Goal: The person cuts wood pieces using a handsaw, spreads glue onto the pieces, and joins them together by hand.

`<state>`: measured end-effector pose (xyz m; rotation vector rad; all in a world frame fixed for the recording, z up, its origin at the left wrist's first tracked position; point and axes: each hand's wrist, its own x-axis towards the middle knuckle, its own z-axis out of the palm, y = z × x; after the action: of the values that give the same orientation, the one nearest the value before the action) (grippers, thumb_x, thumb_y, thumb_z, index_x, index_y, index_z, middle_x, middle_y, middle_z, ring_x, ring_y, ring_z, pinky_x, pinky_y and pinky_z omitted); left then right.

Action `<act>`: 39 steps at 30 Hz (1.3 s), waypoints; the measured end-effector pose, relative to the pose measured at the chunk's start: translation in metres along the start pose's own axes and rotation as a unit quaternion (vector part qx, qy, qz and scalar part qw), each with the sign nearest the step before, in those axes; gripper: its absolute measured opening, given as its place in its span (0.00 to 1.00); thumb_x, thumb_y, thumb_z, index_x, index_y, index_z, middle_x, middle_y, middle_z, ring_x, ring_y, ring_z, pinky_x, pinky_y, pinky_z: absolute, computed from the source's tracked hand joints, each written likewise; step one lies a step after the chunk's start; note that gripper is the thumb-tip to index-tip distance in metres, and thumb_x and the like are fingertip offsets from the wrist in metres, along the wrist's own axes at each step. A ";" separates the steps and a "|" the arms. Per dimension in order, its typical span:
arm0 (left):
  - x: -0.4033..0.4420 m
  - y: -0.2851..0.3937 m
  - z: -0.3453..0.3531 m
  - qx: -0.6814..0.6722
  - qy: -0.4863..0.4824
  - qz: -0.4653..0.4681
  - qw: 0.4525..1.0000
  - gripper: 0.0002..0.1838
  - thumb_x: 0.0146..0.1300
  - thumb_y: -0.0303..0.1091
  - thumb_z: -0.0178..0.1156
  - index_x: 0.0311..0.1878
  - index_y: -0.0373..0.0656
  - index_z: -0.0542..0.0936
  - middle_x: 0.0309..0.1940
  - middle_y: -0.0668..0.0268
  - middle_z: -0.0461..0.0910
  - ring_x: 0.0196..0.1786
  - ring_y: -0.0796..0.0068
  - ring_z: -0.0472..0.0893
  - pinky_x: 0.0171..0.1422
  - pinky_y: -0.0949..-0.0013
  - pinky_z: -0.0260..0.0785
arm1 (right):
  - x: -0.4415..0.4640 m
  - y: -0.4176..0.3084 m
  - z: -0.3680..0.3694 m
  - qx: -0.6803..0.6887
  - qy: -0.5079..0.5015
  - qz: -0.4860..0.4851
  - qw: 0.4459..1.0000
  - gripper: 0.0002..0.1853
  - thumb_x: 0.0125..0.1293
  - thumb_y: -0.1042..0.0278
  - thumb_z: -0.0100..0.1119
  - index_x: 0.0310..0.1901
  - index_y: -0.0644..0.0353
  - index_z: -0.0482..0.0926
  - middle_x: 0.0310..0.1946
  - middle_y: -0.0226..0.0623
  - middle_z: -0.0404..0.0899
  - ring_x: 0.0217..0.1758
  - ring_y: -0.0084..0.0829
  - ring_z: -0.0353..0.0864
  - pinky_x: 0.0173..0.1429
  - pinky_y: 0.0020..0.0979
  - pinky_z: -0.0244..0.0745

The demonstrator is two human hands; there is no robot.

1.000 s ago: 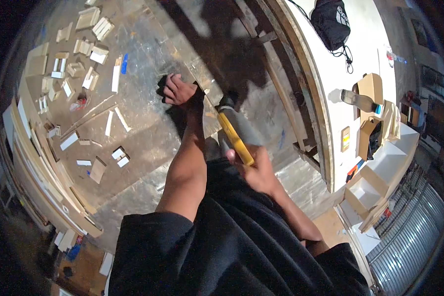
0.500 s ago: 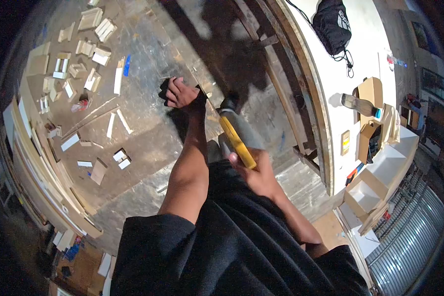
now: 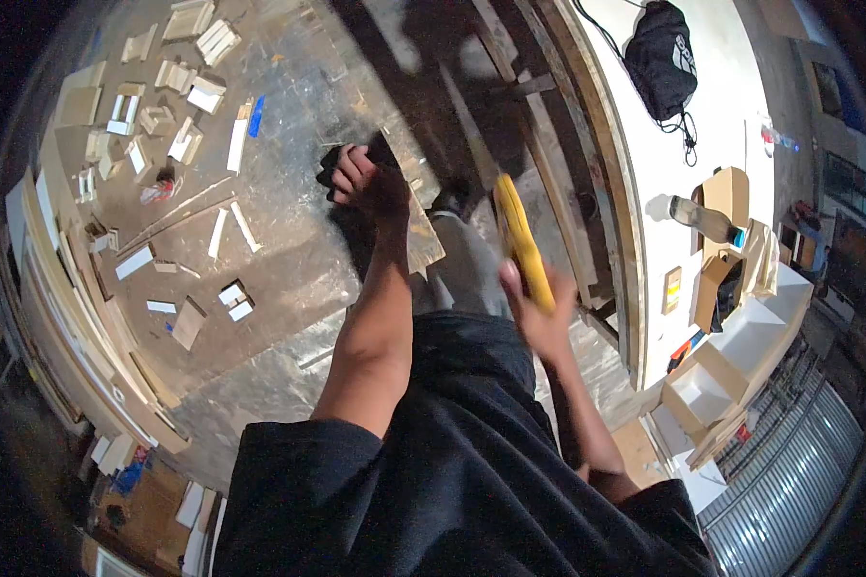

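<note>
My right hand [image 3: 546, 317] is closed round the yellow handle of a handsaw [image 3: 523, 240]. Its thin blade points away from me over the dark shadow and looks blurred. It stands apart from a wooden board [image 3: 421, 231], to the board's right. My left hand [image 3: 361, 180] lies at the board's far left side with its fingers curled; the palm and the exact grip are partly hidden. Just right of the board, a leg and a shoe show below.
Small wooden pieces [image 3: 176, 75] lie scattered over the floor at the left, beside long strips [image 3: 96, 317]. To the right runs a white-topped table [image 3: 645, 173] bearing a black drawstring bag [image 3: 661, 62], a bottle [image 3: 704, 220] and a cardboard box [image 3: 726, 197].
The handsaw has come away from the board and swung right with my right hand, its blade now clear of the wood. My left hand stays at the board.
</note>
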<state>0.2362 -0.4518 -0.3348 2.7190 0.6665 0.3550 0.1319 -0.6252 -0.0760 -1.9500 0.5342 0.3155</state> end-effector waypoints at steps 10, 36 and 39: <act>0.005 0.009 -0.010 0.005 -0.001 -0.015 1.000 0.23 0.52 0.30 0.64 0.54 0.50 0.76 0.63 0.69 0.73 0.65 0.58 0.69 0.66 0.50 0.55 | 0.176 0.148 0.146 0.164 -0.125 0.042 0.978 0.16 0.69 0.56 0.74 0.34 0.63 0.86 0.23 0.18 0.74 0.25 0.14 0.65 0.28 0.26 0.60; -0.007 -0.045 -0.026 0.042 -0.006 0.028 0.999 0.16 0.60 0.31 0.61 0.53 0.52 0.79 0.53 0.65 0.78 0.62 0.58 0.73 0.67 0.50 0.56 | 0.139 0.119 0.033 0.257 -0.271 0.137 0.917 0.14 0.75 0.55 0.67 0.44 0.59 0.83 0.28 0.21 0.78 0.25 0.16 0.73 0.30 0.23 0.64; -0.001 -0.078 -0.036 0.059 -0.006 0.011 0.998 0.14 0.64 0.31 0.59 0.53 0.51 0.79 0.51 0.64 0.79 0.60 0.58 0.74 0.66 0.53 0.58 | 0.120 0.073 0.025 0.231 -0.319 0.050 0.918 0.12 0.72 0.67 0.70 0.50 0.66 0.83 0.38 0.30 0.87 0.40 0.20 0.85 0.46 0.25 0.77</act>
<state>0.1931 -0.3780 -0.3304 2.8399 0.6749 0.3147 0.1999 -0.6561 -0.1982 -1.2620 0.2424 0.7807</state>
